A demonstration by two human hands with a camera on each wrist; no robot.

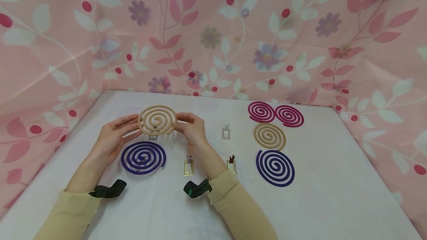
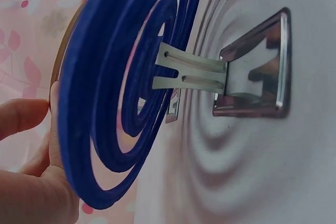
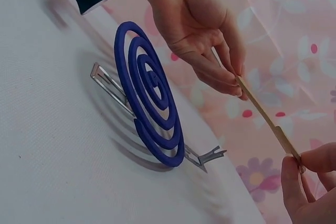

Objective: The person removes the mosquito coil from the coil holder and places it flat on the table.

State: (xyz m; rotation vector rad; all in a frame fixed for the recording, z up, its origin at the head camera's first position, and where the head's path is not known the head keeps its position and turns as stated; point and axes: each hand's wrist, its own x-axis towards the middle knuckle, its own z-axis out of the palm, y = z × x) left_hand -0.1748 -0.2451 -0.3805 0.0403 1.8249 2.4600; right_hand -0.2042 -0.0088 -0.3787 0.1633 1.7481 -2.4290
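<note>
A tan mosquito coil point(image 1: 156, 120) is held by its edges between both hands, raised above a small metal stand point(image 1: 153, 137). My left hand point(image 1: 112, 136) pinches its left edge, while my right hand point(image 1: 194, 129) pinches the opposite one. In the right wrist view the tan coil point(image 3: 257, 102) shows nearly edge-on. Whether it touches the stand's prongs cannot be told. Just below, a blue coil point(image 1: 142, 157) rests on another metal stand point(image 2: 191, 72), whose upright forked prong meets the coil's centre in the left wrist view.
On the right lie two magenta coils point(image 1: 261, 112), a second tan coil point(image 1: 269, 136) and a second blue coil point(image 1: 275, 168). Bare stands include a silver one point(image 1: 226, 132), a gold one point(image 1: 188, 167) and one point(image 1: 231, 166) by the right forearm. Floral cloth point(image 1: 213, 47) hangs behind the white table.
</note>
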